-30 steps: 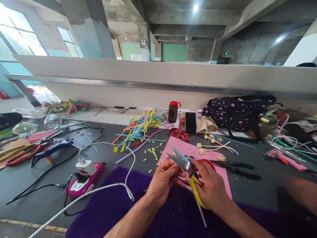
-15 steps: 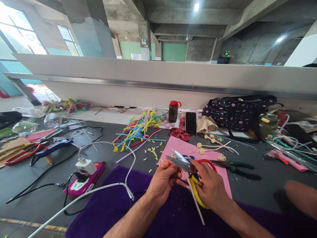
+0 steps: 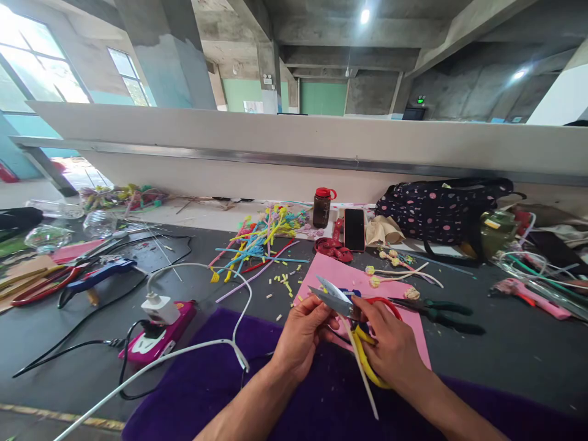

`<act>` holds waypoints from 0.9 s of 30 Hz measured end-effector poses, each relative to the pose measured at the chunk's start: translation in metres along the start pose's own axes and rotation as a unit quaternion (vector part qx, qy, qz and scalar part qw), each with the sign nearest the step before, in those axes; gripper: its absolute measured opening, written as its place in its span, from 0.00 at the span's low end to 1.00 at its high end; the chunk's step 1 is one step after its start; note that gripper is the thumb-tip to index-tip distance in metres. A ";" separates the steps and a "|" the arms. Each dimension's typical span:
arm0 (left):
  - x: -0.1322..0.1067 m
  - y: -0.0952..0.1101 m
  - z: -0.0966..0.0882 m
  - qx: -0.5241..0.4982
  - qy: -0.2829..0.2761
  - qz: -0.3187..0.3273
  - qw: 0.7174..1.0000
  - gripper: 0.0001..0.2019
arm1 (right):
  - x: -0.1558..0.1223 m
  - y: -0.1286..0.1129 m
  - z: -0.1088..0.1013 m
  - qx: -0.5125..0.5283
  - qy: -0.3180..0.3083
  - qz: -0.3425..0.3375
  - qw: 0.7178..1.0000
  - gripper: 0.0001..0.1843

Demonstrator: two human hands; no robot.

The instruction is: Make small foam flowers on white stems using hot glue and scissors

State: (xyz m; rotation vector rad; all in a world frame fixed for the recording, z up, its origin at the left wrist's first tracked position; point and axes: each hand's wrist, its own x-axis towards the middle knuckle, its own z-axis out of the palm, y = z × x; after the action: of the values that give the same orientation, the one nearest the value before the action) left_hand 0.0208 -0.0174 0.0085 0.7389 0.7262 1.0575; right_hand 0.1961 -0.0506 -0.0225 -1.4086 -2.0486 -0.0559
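In the head view, my right hand is closed round a pair of scissors with a yellow and a red handle loop. Their blades point left, parted at the tips, just above the fingertips of my left hand. My left fingers pinch a thin pale stem, which slopes down between the hands to a loose lower end. Its upper end is hidden by fingers and blades. Beneath the scissors lies a pink sheet, with pale flower-tipped stems and green-handled pliers on it.
Coloured stems are heaped ahead, with small yellow offcuts nearby. A red-lidded bottle, phone and dark patterned bag stand behind. A white cable runs from a magenta power strip at left. A pink glue gun lies right.
A blurred brown shape at the right edge has gone from view. Both hands stay in almost the same place, and the scissors blades shift only slightly.
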 end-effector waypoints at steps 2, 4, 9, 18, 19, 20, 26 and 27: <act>0.000 0.000 0.000 0.003 -0.002 0.000 1.000 0.10 | -0.001 0.002 0.001 -0.006 0.003 -0.006 1.000 0.28; 0.001 0.000 0.000 0.007 -0.001 0.004 1.000 0.10 | -0.001 0.003 0.002 -0.011 0.006 -0.011 1.000 0.28; 0.001 -0.001 -0.001 0.025 0.007 0.019 0.999 0.11 | -0.001 0.004 0.002 -0.019 0.002 -0.007 1.000 0.28; 0.002 0.000 -0.001 0.026 0.005 0.025 0.999 0.12 | -0.001 0.002 0.004 -0.021 0.007 -0.009 1.000 0.27; 0.001 0.000 -0.001 0.029 0.004 0.027 0.999 0.12 | -0.001 0.002 0.004 -0.020 0.007 -0.009 1.000 0.27; 0.001 0.000 -0.001 0.032 0.004 0.029 0.999 0.12 | -0.001 0.002 0.004 -0.019 0.007 -0.009 1.000 0.26; 0.001 0.001 0.000 0.043 0.013 0.028 0.999 0.12 | -0.002 0.003 0.005 -0.014 0.014 -0.009 1.000 0.26; 0.001 0.001 0.000 0.043 0.013 0.029 0.999 0.12 | -0.002 0.002 0.005 -0.013 0.016 -0.010 1.000 0.26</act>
State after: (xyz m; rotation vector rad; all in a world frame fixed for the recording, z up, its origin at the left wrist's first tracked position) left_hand 0.0207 -0.0158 0.0091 0.8260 0.7799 1.0945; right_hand 0.1963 -0.0492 -0.0279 -1.3939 -2.0427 -0.1140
